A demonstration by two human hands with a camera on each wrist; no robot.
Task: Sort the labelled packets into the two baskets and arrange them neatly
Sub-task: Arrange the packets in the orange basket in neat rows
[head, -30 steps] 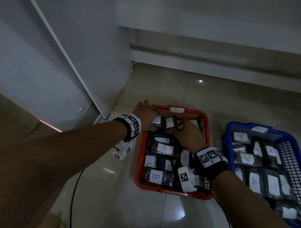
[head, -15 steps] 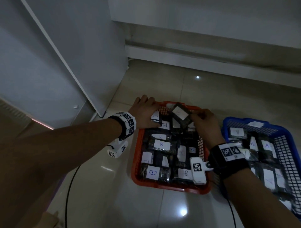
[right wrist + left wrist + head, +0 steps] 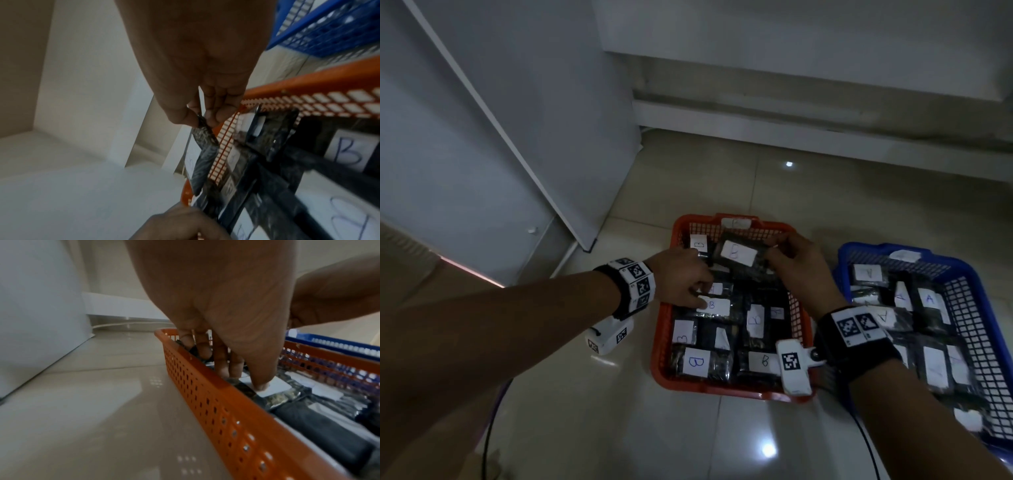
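Observation:
An orange basket [image 3: 722, 389] on the tiled floor holds several dark packets with white "B" labels. To its right, a blue basket [image 3: 983, 308] holds packets labelled "A". My right hand [image 3: 774, 246] pinches one dark B packet [image 3: 736, 257] by its edge, lifted over the orange basket's far end, label up. The right wrist view shows this packet [image 3: 202, 162] hanging from thumb and fingers [image 3: 218, 116]. My left hand [image 3: 703, 293] reaches down into the basket's left side with straight fingers among the packets. Its thumb tip [image 3: 261, 384] presses on a lying packet's white label [image 3: 275, 389].
A white cabinet panel [image 3: 517, 137] stands at the left, and a wall with a low ledge [image 3: 791, 116] runs behind the baskets. A dark cable [image 3: 489, 428] lies on the floor at my left. The two baskets sit close side by side.
My right hand has lifted the B packet out of the far row and turned its label up. My left hand has moved from the far-left corner toward me, onto the left-side packets.

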